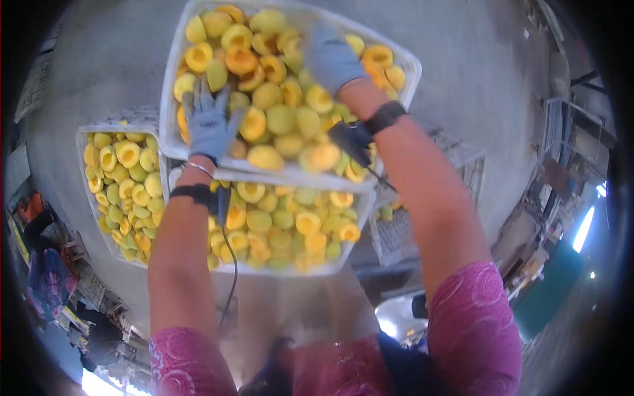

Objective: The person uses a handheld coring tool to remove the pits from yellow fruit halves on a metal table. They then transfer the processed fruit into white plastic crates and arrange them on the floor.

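Observation:
A white plastic crate (167,106) tilts at the top of the view, heaped with pitted yellow peach halves (281,119). My left hand (210,123), in a light-grey work glove, lies on the fruit by the crate's left wall, fingers spread and gripping nothing. Over the upper right of the heap is my gloved right hand (334,62); motion blur hides its fingertips and whether it holds a half. Some halves show their orange hollows, others their yellow-green skins. Straps on both wrists carry small dark devices with cables.
Below the tilted crate is another white crate (292,270) full of peach halves. A third filled crate (83,183) stands at left. To the right, a plastic mesh crate (396,240) shows a few pieces of fruit. Grey concrete floor (109,54) surrounds them; racks (569,128) stand far right.

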`<state>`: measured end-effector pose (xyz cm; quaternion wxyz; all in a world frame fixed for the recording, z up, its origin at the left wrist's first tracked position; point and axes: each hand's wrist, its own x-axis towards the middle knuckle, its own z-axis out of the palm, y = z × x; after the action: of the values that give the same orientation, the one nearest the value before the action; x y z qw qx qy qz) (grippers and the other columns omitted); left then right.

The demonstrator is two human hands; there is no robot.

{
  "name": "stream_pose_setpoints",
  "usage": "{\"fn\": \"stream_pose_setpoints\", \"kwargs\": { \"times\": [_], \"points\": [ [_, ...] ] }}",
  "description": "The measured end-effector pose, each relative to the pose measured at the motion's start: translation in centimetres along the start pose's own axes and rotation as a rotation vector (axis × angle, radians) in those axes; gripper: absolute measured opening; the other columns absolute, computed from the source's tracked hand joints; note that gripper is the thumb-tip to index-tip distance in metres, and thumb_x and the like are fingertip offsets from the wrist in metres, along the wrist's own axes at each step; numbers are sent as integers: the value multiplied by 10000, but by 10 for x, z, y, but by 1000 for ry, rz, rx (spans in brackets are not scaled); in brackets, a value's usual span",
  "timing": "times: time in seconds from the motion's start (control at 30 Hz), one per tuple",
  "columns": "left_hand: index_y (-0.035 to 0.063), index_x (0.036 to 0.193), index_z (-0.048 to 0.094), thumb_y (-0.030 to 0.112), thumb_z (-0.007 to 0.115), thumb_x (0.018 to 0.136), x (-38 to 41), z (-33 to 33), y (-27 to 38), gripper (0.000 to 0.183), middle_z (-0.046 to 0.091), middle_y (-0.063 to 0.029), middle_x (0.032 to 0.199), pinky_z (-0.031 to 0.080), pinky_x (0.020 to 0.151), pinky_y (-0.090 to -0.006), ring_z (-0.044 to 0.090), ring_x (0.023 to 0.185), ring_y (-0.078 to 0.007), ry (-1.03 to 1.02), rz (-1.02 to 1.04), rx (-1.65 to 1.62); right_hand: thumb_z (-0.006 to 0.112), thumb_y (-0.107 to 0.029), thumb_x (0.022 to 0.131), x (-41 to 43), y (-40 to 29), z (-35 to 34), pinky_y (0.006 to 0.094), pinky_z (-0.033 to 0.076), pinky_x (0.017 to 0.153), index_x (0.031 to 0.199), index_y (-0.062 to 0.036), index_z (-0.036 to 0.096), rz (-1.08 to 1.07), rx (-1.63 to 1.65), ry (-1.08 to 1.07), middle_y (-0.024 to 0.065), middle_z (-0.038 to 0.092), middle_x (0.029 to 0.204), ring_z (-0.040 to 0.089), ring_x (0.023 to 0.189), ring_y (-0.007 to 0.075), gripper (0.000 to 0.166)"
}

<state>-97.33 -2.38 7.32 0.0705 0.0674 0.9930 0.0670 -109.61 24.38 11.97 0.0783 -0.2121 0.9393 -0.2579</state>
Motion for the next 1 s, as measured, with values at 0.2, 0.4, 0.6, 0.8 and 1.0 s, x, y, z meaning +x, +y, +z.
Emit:
{"fn": "stream_pose_setpoints", "kwargs": {
  "times": [0.2, 0.4, 0.6, 0.8, 1.0],
  "points": [
    [135, 1547, 447, 458, 661, 939, -43, 8, 50, 721, 326, -280, 1602, 152, 1234, -597, 262, 1510, -456, 109, 54, -271, 532, -85, 941, -119, 69, 11, 476, 354, 1168, 1479, -113, 470, -11, -622, 195, 184, 546, 1431, 512, 1327, 384, 542],
    [141, 1617, 311, 538, 632, 939, -46, 21, 66, 849, 227, -248, 1674, 135, 1237, -602, 168, 1532, -512, 51, 88, -98, 432, -50, 988, -130, 86, 20, 496, 287, 1222, 1501, -38, 456, 28, -232, 222, 220, 454, 1541, 395, 1453, 401, 514],
    [164, 1603, 357, 500, 696, 912, -97, -18, 71, 840, 341, -252, 1600, 184, 1226, -605, 287, 1493, -464, 83, 127, -366, 562, -172, 978, -243, -24, -11, 482, 490, 1030, 1442, -114, 488, 252, 80, 193, 209, 561, 1386, 566, 1244, 417, 473],
    [161, 1552, 444, 333, 766, 879, -251, -27, 87, 766, 420, -241, 1535, 359, 1146, -531, 438, 1380, -455, -132, 101, -370, 582, -318, 979, -349, -123, 62, 515, 547, 844, 1426, -147, 473, 371, 234, -301, 220, 595, 1238, 680, 999, 414, 491],
    [153, 1408, 516, 291, 786, 796, -255, -2, 83, 682, 504, -205, 1358, 416, 1087, -512, 494, 1258, -432, -302, 75, -265, 693, -367, 900, -342, -127, 83, 486, 543, 871, 1368, -58, 551, 548, 212, -393, 244, 607, 1258, 665, 1023, 419, 578]
  ]
}}
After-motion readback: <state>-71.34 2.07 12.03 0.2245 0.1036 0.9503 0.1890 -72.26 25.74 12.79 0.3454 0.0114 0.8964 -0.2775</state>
